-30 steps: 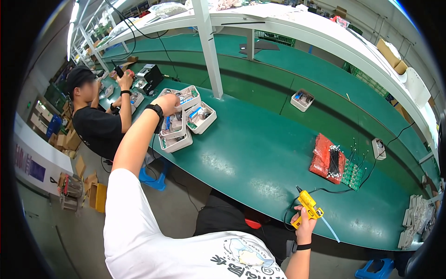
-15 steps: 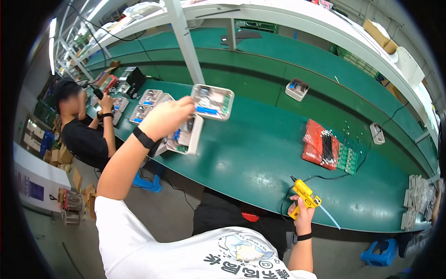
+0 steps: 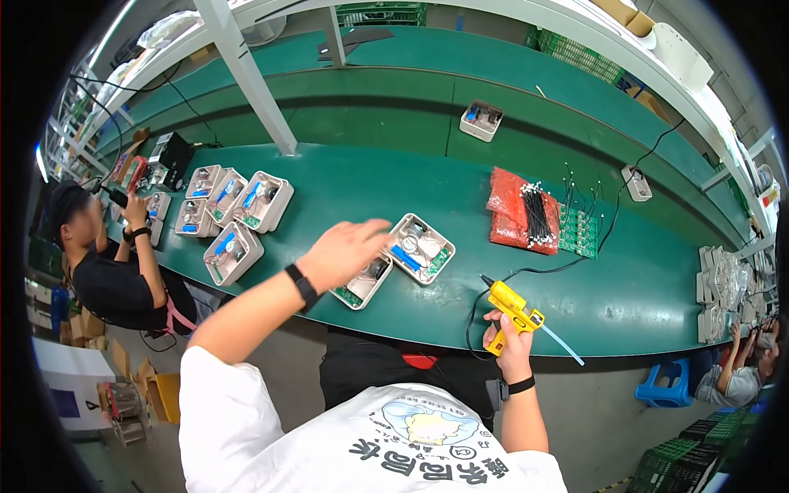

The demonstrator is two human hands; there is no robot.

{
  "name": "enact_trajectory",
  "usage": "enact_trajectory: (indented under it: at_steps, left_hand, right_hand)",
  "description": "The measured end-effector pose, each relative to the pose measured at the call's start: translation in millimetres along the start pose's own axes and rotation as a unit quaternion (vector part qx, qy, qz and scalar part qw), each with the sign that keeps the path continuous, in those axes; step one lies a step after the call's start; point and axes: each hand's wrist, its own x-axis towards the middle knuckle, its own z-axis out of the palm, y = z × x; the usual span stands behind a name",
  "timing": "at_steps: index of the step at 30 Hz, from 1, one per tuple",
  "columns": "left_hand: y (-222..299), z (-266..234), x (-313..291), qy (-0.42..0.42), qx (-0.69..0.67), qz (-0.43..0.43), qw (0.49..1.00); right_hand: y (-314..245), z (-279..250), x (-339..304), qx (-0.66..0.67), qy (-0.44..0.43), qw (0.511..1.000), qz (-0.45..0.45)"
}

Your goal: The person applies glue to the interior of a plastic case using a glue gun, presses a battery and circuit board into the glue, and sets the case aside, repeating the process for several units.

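My left hand [image 3: 352, 251] is above the bench with its fingers stretched out and nothing held in them. Its fingertips are beside the rim of an open white plastic box [image 3: 422, 249], which holds a green circuit board, wires and a blue part. Another such box [image 3: 362, 282] lies to its left, partly hidden beneath my hand. In my right hand [image 3: 512, 338] is a yellow hot glue gun [image 3: 513, 311], gripped by its handle. Its nozzle points up and left, and a pale glue stick [image 3: 563, 344] juts from the back.
Several more filled white boxes [image 3: 233, 253] stand at the left of the green bench [image 3: 329, 185]. Red bubble wrap [image 3: 503, 226] with black cables [image 3: 538, 216] lies beside green circuit boards [image 3: 580, 233]. A person [image 3: 115, 255] works at far left. The glue gun's cord [image 3: 567, 264] crosses the bench.
My left hand has moved right from the group of boxes, where it held a raised box. Two boxes now lie in front of me, and the hand is free. The view has shifted.
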Motion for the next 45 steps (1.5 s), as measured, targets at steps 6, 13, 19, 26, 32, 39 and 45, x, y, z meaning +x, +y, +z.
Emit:
enact_trajectory:
  at_steps: [6,13,19,26,32,39,45]
  left_hand:
    - [61,5,-48,-0.040,-0.100,-0.350,0.930]
    - [40,2,-37,0.012,-0.029,-0.326,0.945]
    - [91,59,28,0.115,-0.065,-0.190,0.973]
    - [104,57,5,0.106,-0.057,-0.125,0.985]
    - [96,30,-40,0.096,-0.066,-0.171,0.978]
    - [60,23,-78,0.104,-0.072,-0.189,0.974]
    - [41,12,-55,0.183,-0.055,-0.336,0.922]
  right_hand:
    - [2,0,2,0.001,-0.008,1.000,0.003]
    - [4,-4,5,0.016,-0.013,1.000,0.005]
    - [3,2,3,0.026,0.000,1.000,-0.006]
    - [-1,1,-1,0.064,0.023,0.998,-0.013]
    - [-6,0,5,0.071,0.026,0.997,-0.018]
    - [-6,3,7,0.077,0.020,0.997,-0.018]
    - [-6,2,4,0.084,0.018,0.996,-0.018]
